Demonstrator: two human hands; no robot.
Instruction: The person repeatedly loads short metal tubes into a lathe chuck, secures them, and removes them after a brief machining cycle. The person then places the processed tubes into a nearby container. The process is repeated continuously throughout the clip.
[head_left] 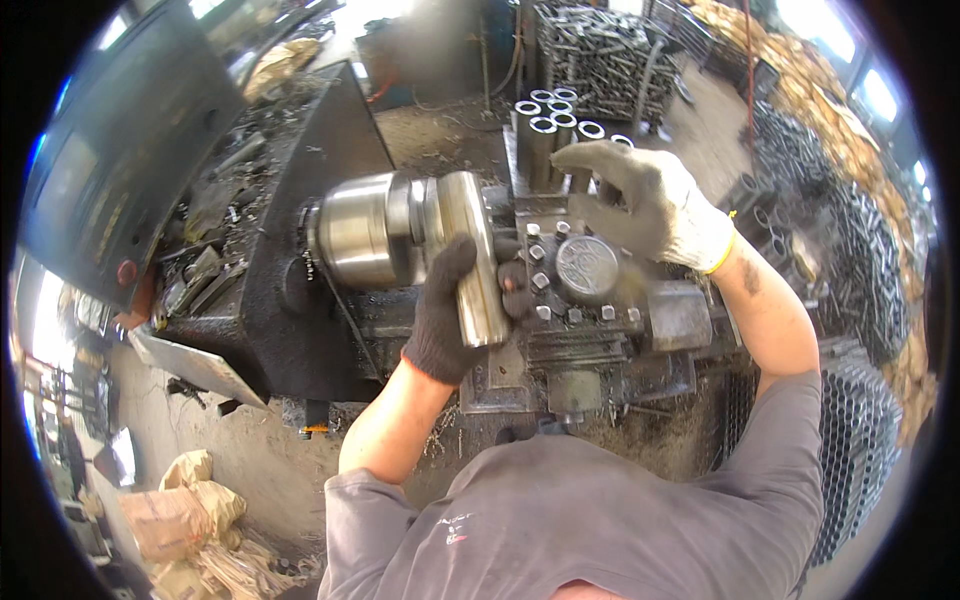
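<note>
My left hand, in a dark glove, is wrapped round a shiny metal tube that stands tilted just right of the lathe's chuck. Whether the tube touches the chuck, I cannot tell. My right hand wears a white glove with a blackened palm. Its thumb and fingers are curved apart, with nothing seen between them, above the round-topped tool post. Just beyond that hand stand several upright tubes with bright ring-shaped ends.
A dark machine guard and a chip-littered bed lie left. At the back is a crate of metal parts. Stacked tubes stand right, beside heaps of dark metal pieces. Tan sacks lie on the floor, lower left.
</note>
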